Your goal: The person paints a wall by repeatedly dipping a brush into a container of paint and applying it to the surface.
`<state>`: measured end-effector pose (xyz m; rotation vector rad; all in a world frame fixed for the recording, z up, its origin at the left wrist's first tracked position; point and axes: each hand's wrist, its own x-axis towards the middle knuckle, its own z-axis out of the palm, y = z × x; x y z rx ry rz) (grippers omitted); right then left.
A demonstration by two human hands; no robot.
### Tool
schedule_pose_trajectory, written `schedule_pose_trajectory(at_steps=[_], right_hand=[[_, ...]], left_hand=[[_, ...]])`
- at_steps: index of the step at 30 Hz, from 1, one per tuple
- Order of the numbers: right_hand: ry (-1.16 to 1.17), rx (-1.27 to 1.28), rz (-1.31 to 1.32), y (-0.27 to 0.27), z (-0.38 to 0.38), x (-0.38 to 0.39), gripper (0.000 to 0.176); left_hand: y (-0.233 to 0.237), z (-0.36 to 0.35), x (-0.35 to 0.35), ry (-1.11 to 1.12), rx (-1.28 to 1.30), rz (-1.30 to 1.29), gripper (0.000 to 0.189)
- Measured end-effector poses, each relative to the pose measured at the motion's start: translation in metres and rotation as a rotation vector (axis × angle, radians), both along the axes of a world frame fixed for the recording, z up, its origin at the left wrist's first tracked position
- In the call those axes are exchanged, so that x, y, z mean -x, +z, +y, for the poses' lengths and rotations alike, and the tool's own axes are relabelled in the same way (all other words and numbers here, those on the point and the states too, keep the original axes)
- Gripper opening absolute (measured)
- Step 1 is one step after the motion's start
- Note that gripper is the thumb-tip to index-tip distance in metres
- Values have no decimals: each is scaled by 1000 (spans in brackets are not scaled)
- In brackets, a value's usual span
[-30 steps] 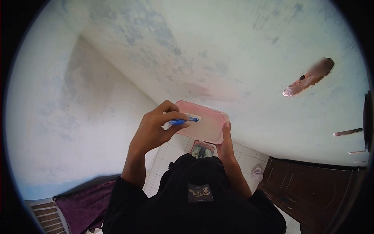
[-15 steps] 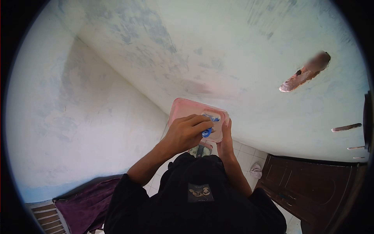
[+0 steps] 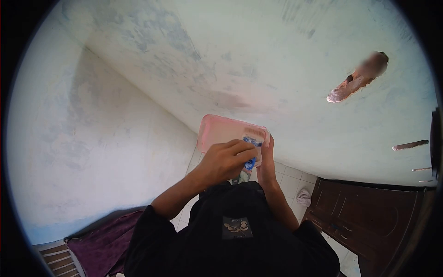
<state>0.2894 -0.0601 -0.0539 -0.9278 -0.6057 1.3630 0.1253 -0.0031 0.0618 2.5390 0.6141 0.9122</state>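
My left hand is closed around the blue handle of a paintbrush. Its bristles point away from me, over the right part of a pink rectangular tub. A pale coating covers the inside of the tub. At the tub's right edge, my right hand grips the side, with part of its fingers hidden behind it. The tub is held up in front of my chest, close to the wall, which has patchy white, grey and pinkish smears.
A broken-out hole shows in the wall at upper right, with narrower slots further right. Dark brown wooden furniture stands at lower right beside a crumpled cloth on the tiled floor. Purple fabric lies at lower left.
My left hand has drawn the brush slightly down and right, toward me, so more of its bristles show. The tub has shifted slightly left, still in my right hand.
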Motion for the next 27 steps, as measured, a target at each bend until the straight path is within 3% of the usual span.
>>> schedule_pose_trajectory(at_steps=[20,22,27], right_hand=[[-47,76,6,26,-2,-6,55],[-38,92,18,30,-2,-6,56],[15,80,-58,23,2,-10,64]], left_hand=[[7,12,23,126,6,-11,28],[9,17,26,212,-28,6,27],[3,12,36,157,89,2,27]])
